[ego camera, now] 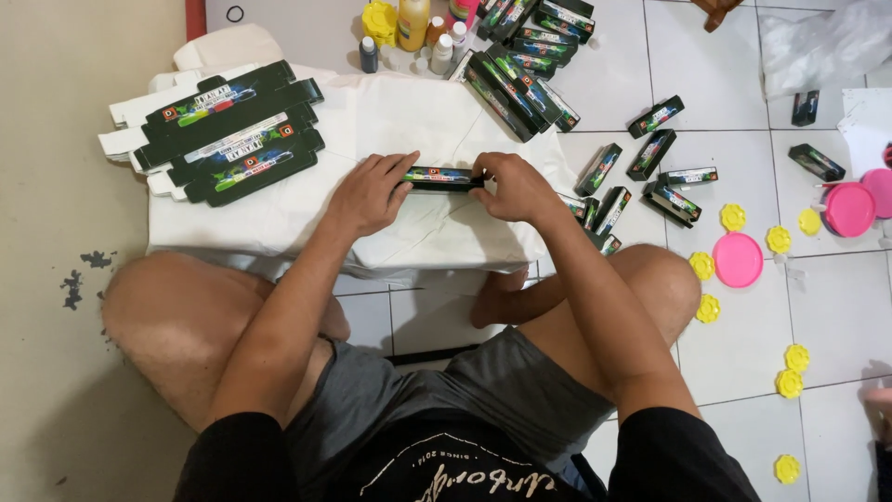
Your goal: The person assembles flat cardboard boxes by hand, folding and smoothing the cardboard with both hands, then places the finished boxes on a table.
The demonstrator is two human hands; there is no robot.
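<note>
Item: small black carton [442,178], lying lengthwise on the white-covered low table [279,223]. Left hand [370,195] is gripping its left end; right hand [513,186] is pinching its right end. Flat unfolded black cartons [232,135] are stacking at the table's left; folded black boxes [520,84] and small bottles [409,37] are lying beyond.

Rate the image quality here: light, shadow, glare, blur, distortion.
Head view: light is soft and even, with only faint shadows beneath the left hand and right hand on the white cloth; the cloth looks slightly washed out; the small black box between the hands is sharp; tile lines bend a little towards the edges, suggesting mild wide-angle distortion; no clear motion blur.
</note>
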